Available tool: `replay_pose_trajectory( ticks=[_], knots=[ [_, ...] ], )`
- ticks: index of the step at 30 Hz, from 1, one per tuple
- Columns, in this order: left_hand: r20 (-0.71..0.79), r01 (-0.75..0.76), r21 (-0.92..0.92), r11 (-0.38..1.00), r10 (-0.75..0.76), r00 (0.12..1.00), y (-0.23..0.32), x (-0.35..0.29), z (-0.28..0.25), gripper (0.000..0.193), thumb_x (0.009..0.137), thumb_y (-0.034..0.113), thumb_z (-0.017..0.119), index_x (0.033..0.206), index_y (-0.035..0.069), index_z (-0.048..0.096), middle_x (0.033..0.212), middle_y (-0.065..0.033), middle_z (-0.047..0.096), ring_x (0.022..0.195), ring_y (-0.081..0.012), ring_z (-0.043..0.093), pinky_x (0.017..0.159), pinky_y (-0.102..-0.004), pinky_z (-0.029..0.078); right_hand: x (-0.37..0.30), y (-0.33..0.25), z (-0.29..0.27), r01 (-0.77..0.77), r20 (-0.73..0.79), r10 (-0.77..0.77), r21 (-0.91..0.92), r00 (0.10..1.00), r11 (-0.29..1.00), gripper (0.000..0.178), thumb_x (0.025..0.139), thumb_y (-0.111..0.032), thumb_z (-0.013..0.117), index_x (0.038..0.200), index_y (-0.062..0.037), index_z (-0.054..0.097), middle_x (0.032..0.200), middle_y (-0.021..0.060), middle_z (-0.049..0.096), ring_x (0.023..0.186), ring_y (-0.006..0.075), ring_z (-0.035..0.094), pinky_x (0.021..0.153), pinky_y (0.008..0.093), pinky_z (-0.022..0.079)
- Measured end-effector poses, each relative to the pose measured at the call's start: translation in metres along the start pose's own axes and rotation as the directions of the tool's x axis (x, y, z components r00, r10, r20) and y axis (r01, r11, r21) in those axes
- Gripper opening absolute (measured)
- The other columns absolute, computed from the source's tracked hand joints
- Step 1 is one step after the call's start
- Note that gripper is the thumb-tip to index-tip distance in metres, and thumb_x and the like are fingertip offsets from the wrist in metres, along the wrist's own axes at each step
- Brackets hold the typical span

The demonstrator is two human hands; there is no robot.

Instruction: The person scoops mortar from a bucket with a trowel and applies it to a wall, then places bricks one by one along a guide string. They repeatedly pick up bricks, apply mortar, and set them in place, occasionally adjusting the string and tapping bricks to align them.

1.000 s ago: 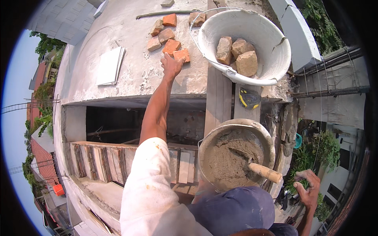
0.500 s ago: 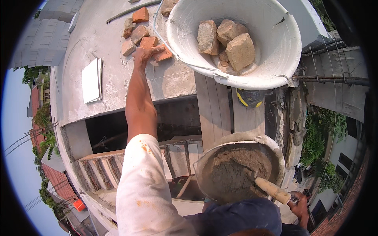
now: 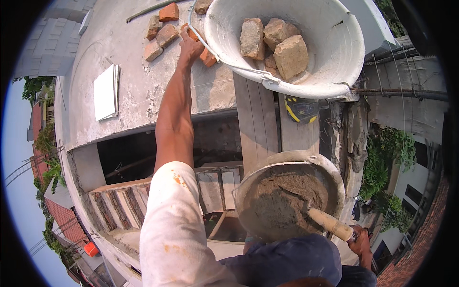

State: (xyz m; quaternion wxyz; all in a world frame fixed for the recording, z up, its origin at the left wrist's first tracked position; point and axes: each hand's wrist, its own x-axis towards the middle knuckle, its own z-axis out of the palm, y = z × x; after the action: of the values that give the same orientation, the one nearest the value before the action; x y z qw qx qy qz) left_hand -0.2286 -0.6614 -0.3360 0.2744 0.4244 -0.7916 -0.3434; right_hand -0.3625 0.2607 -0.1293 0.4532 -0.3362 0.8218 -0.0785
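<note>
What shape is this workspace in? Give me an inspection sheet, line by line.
Surface: concrete slab, patchily stained; planks beside an opening.
Job's things: white bucket holding brick pieces; mortar bucket with a trowel in its mortar; loose bricks on the slab.
Clutter: tape measure on a plank; white sheets on the slab.
Grip: left hand on an orange brick, closure unclear; right hand by the trowel handle, contact unclear.
Cables: thin lines far left, possibly wires.
Surroundings: red-tiled roofs left, greenery right.
</note>
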Motion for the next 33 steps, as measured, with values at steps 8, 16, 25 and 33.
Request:
replay_pose_trajectory(
  ticks=[8,16,25,33],
  knots=[
    [-0.403,0.451,0.096,0.887,-0.380,0.833,0.093,-0.022,0.011,0.052,0.081,0.027,0.085,0.123,0.008,0.062,0.121,-0.0242,0.071,0.112,-0.0420,0.070,0.099,-0.0482,0.056,-0.037,0.017,0.013,-0.138,-0.050,0.141,0.070,0.989,0.988,0.036,0.083,-0.021,0.083,0.112,-0.0012,0.074,0.096,0.0198,0.074,0.089,0.0384,0.074,0.084,0.0445,0.058],
    [0.253,0.330,-0.455,0.827,-0.235,0.938,0.073,-0.062,-0.042,0.057,0.086,0.028,0.073,0.131,-0.005,0.060,0.113,-0.0158,0.072,0.098,-0.0253,0.072,0.093,-0.0448,0.057,-0.078,0.050,0.056,-0.270,0.034,0.269,0.197,0.963,0.942,0.037,0.080,-0.017,0.083,0.111,-0.0004,0.074,0.098,0.0190,0.075,0.084,0.0346,0.075,0.079,0.0418,0.060],
    [0.527,0.020,0.031,0.999,-0.033,0.849,0.065,-0.056,-0.008,0.065,0.082,0.052,0.077,0.118,-0.003,0.072,0.105,-0.0251,0.076,0.103,-0.0369,0.075,0.090,-0.0464,0.060,-0.047,0.042,0.061,-0.188,-0.005,0.194,0.204,0.981,0.961,0.037,0.080,-0.017,0.083,0.113,-0.0015,0.074,0.101,0.0199,0.075,0.089,0.0359,0.076,0.084,0.0429,0.059],
    [0.104,0.235,0.458,0.857,-0.314,0.944,0.074,-0.102,0.010,0.114,0.067,0.038,0.096,0.139,-0.027,0.036,0.136,-0.0401,0.056,0.115,-0.0458,0.068,0.093,-0.0441,0.060,-0.035,0.031,0.054,-0.113,-0.100,0.123,0.103,0.987,0.988,0.037,0.083,-0.024,0.082,0.110,-0.0002,0.073,0.102,0.0210,0.074,0.102,0.0429,0.070,0.091,0.0476,0.056]
  ],
)
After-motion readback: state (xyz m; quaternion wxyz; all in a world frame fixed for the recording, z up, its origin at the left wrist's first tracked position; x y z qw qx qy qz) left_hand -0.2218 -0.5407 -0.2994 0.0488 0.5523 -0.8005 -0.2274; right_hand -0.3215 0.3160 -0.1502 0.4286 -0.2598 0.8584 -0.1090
